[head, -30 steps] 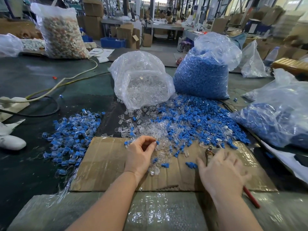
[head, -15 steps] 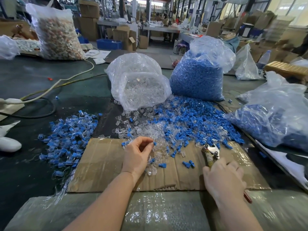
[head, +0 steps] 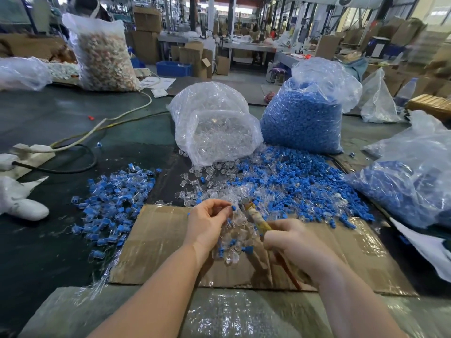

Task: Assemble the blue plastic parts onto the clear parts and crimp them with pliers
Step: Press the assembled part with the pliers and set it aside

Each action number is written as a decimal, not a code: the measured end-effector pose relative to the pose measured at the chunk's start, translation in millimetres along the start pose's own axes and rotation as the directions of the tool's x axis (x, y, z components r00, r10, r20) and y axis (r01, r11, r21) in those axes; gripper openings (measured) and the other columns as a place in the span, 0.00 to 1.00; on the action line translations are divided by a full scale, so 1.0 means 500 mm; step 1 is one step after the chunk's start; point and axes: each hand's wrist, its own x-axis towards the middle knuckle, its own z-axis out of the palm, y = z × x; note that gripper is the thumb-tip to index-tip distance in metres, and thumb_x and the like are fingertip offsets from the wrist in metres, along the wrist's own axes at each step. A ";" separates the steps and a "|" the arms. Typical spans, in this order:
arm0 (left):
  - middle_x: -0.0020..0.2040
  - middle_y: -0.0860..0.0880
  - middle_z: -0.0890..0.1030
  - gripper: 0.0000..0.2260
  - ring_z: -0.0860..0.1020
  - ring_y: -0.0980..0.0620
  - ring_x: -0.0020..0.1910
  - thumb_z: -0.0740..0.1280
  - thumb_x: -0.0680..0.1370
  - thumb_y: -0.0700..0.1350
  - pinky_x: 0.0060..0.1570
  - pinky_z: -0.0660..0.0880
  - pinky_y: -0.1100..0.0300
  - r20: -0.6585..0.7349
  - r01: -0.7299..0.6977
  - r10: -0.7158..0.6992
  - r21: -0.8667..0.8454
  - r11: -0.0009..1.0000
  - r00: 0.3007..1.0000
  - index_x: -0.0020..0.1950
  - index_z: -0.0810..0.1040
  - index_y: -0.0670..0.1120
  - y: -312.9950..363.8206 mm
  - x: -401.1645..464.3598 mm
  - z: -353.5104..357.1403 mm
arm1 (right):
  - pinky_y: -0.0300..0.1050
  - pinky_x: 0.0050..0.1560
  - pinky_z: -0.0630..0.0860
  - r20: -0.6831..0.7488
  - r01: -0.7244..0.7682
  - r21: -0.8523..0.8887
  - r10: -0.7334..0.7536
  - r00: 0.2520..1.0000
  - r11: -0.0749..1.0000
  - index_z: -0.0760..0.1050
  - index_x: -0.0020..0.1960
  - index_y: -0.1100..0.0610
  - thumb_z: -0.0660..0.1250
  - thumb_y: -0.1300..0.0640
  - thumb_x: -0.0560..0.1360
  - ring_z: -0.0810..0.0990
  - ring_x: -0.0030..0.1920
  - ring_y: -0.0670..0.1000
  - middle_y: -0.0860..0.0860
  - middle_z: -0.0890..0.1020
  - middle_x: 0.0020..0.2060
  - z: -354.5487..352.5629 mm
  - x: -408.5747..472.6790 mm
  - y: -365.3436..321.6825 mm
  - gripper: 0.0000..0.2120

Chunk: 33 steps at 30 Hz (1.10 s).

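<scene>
1. While the left hand (head: pixel 207 223) pinches a small blue part (head: pixel 233 208) at its curled fingertips, over the cardboard (head: pixel 156 242), the loose blue and clear parts (head: pixel 280 181) lie just beyond.
2. Right hand (head: pixel 295 245) wraps tight round the pliers (head: pixel 256 217), nose pointing far-left toward that part.

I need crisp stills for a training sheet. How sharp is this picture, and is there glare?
Head view: pliers and the left hand are slightly motion-smeared; bag of blue parts reads sharp; wide-angle bending at the edges; shiny highlights on the plastic wrap; the far hall is hazy.
</scene>
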 end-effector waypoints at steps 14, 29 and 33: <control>0.36 0.47 0.82 0.04 0.78 0.59 0.29 0.69 0.74 0.36 0.31 0.75 0.67 -0.016 0.117 -0.118 -0.042 0.992 0.993 0.42 0.80 0.44 0.023 0.012 0.005 | 0.50 0.49 0.71 0.135 -0.076 -0.038 0.081 0.988 0.996 0.72 0.48 0.63 0.60 0.59 0.73 0.75 0.41 0.53 0.55 0.75 0.41 -0.001 0.016 -0.005 0.08; 0.37 0.44 0.80 0.04 0.78 0.55 0.31 0.67 0.75 0.34 0.31 0.76 0.67 -0.011 0.140 -0.141 -0.057 0.988 0.990 0.43 0.79 0.41 0.038 0.019 0.006 | 0.35 0.31 0.70 0.146 -0.035 -0.122 0.053 0.988 0.992 0.70 0.46 0.55 0.60 0.63 0.73 0.74 0.34 0.45 0.50 0.74 0.38 -0.001 0.015 -0.012 0.05; 0.36 0.43 0.80 0.04 0.79 0.53 0.32 0.67 0.74 0.33 0.33 0.77 0.64 -0.001 0.151 -0.152 -0.070 0.986 0.988 0.43 0.79 0.40 0.033 0.017 0.002 | 0.32 0.28 0.69 0.137 0.008 -0.170 0.015 0.990 0.985 0.70 0.45 0.55 0.61 0.64 0.73 0.73 0.31 0.44 0.49 0.74 0.38 0.002 0.012 -0.016 0.05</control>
